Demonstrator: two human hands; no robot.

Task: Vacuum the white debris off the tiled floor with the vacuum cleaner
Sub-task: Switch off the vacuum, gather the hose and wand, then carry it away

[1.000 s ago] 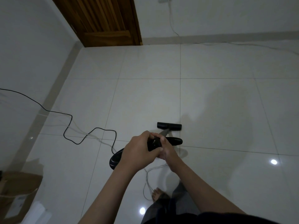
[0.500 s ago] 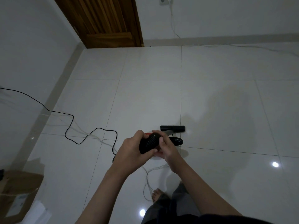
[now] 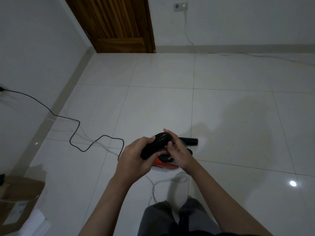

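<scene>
Head view shows my left hand [image 3: 132, 160] gripping the black ribbed vacuum hose [image 3: 157, 143] while my right hand [image 3: 177, 153] pinches its upper end, probably to fit it; the red vacuum body [image 3: 162, 165] waits on the white tiled floor [image 3: 238, 74] below.

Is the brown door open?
No, the brown door is shut, its bottom edge sitting flush in the frame at the tiled floor.

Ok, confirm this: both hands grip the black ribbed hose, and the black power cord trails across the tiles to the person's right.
Not quite. The head view shows the black power cord trailing to the person's left. Both the left hand and right hand do grip the black ribbed hose.
</scene>
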